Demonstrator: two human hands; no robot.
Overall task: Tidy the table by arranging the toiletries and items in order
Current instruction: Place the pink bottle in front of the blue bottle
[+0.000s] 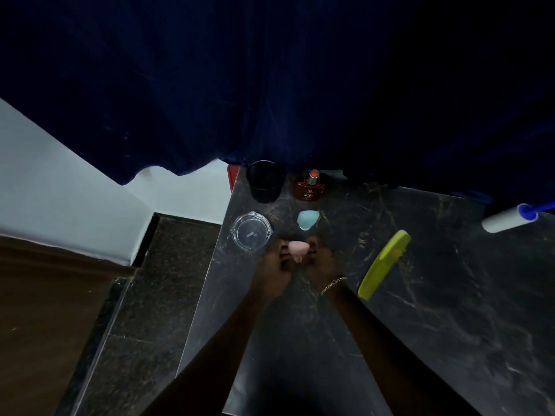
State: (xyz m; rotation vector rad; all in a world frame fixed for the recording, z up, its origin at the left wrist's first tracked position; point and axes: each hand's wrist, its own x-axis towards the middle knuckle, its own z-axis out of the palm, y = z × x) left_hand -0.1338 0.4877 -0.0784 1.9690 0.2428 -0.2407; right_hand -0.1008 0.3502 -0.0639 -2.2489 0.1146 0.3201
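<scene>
A pink makeup sponge sits between my left hand and my right hand, and both hands close around it just above the dark marble table. A teal sponge lies just beyond it. To the left rests a clear glass dish. At the back stand a black cup and an amber perfume bottle. A lime green comb lies diagonally to the right of my right wrist.
A white lint roller with a blue handle lies at the far right edge. A dark blue curtain hangs behind the table. The table's left edge drops to a speckled floor by a white wall.
</scene>
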